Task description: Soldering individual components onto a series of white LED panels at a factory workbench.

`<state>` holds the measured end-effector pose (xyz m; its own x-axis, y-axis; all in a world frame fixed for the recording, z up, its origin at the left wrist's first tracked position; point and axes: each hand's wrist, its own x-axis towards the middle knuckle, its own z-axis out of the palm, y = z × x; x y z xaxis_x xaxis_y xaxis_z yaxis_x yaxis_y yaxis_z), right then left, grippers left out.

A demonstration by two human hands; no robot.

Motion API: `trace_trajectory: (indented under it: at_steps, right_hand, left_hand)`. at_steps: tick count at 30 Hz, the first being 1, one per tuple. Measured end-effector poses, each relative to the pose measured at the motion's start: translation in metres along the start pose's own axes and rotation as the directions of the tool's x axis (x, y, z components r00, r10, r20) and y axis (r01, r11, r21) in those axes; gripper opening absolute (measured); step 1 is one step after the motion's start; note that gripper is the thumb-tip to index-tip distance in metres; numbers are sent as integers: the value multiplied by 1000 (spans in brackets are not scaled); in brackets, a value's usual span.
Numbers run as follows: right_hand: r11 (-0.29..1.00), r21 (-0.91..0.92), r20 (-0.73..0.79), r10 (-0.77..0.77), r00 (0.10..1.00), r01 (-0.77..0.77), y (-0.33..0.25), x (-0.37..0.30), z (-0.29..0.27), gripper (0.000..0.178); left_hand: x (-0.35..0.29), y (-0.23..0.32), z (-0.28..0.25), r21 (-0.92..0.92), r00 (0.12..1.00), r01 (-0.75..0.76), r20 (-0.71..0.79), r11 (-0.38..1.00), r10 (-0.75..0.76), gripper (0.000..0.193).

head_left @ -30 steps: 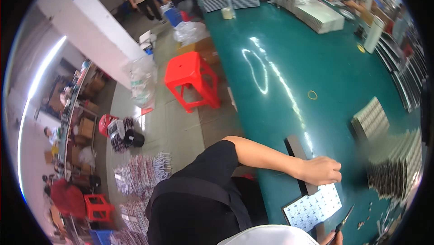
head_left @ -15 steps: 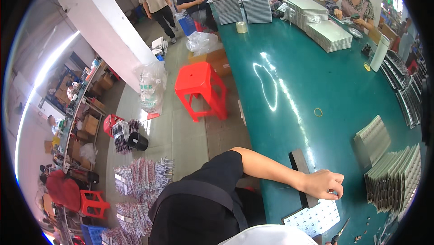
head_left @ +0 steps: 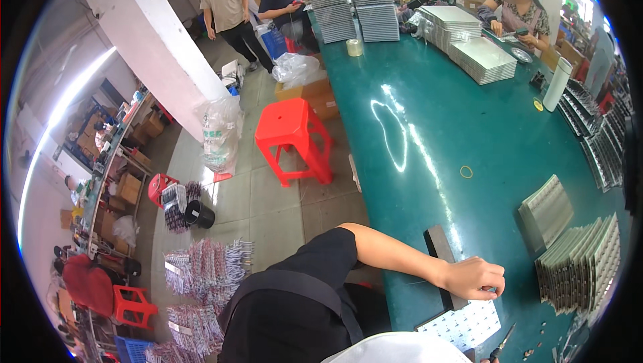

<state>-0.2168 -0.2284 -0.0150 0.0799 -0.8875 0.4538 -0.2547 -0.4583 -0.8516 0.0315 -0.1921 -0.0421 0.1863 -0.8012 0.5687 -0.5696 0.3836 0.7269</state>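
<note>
L hand point(head_left: 474, 277) rests knuckles-up on the green surface point(head_left: 429, 128), fingers curled in narrow over the end of a dark flat bar point(head_left: 440, 249); can't tell if it really grips it. White perforated sheet point(head_left: 463, 325) lies just below that hand, near the surface edge. R hand barely in view at btm edge by a dark-handled tool point(head_left: 501, 344), grip can't be told. Fanned stack of grey trays point(head_left: 579, 266) to the right, apart from the hand. Red stool point(head_left: 293, 138) on the floor.

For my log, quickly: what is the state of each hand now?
Left hand: closed in a loose fist on the dark block; grasp unclear.
Right hand: not in view.
</note>
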Motion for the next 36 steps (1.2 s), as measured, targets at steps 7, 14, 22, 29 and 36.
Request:
trace_trajectory:
  at_steps: [7, 14, 22, 29, 36]
  right_hand:
    - [993, 38, -16, -115, 993, 116, 36, -6, -8, 20]
    - [993, 69, -24, -92, 995, 94, 31, -6, -6, 23]
    - [989, 47, 21, -144, 989, 143, 35, -4, -11, 22]
    - [990, 140, 226, -43, 973, 11, 26, -1, -21, 26]
    - [975, 116, 173, 167, 971, -188, 26, -7, -21, 25]
  left_hand:
    - [1, 4, -1, 1, 1000, -10, -1, 1000, 10, 6]
    - [1, 2, 0, -65, 999, -28, -26, 997, 26, 8]
    - [0, 5, -1, 2, 1000, -24, -17, 1000, 24, 9]
    - [0, 5, -2, 25, 998, -59, -28, 998, 60, 11]
    - [2, 7, -5, 29, 996, -76, -37, 997, 77, 11]
